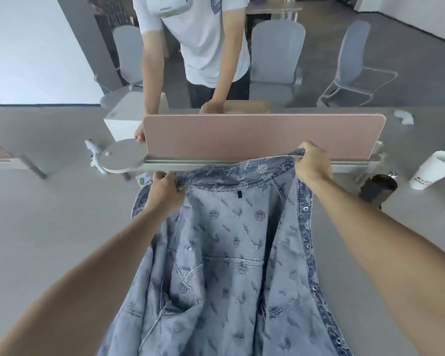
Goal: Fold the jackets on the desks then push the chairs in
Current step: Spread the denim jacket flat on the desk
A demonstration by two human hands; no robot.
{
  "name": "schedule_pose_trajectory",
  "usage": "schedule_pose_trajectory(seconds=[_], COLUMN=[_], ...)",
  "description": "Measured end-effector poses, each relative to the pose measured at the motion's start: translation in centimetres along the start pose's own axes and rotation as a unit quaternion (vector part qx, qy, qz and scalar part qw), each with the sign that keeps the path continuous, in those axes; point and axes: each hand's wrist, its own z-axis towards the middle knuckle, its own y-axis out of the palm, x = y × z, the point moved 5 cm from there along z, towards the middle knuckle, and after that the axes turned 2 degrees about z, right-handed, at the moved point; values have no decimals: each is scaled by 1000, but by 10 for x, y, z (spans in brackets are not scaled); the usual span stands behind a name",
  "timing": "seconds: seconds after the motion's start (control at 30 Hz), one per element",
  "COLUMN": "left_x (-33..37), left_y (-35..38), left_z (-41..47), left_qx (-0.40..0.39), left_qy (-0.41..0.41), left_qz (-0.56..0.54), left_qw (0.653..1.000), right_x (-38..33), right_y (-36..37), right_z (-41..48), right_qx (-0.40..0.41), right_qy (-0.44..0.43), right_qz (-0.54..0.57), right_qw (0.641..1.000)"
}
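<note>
A blue patterned denim jacket [231, 253] hangs open in front of me, its inside facing me and its collar at the top. My left hand [165, 191] grips the left shoulder by the collar. My right hand [312, 164] grips the right collar end, a little higher and close to the pink divider. The jacket's lower part falls out of view at the bottom. Grey chairs [276, 55] stand across the desk, pulled out from it.
A pink divider panel [262, 136] runs across the grey desk [49, 206]. Behind it a person in a white shirt [193, 42] leans on the far desk. A white cup [433, 169] and a dark bottle [378, 187] sit at right. A round grey disc [121, 156] lies left.
</note>
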Motion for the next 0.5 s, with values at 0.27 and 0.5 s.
schedule_pose_trajectory(seconds=[0.27, 0.5], left_x=[-55, -61], left_y=[99, 116], left_z=[-9, -53], left_qx=[-127, -236], left_qy=[-92, -77], left_qz=[90, 148], left_qw=[984, 957], right_x=[73, 129], right_y=[125, 131], right_z=[-35, -121], right_qx=[-244, -356], right_qy=[64, 129], right_qz=[-63, -138], right_qw=[966, 915])
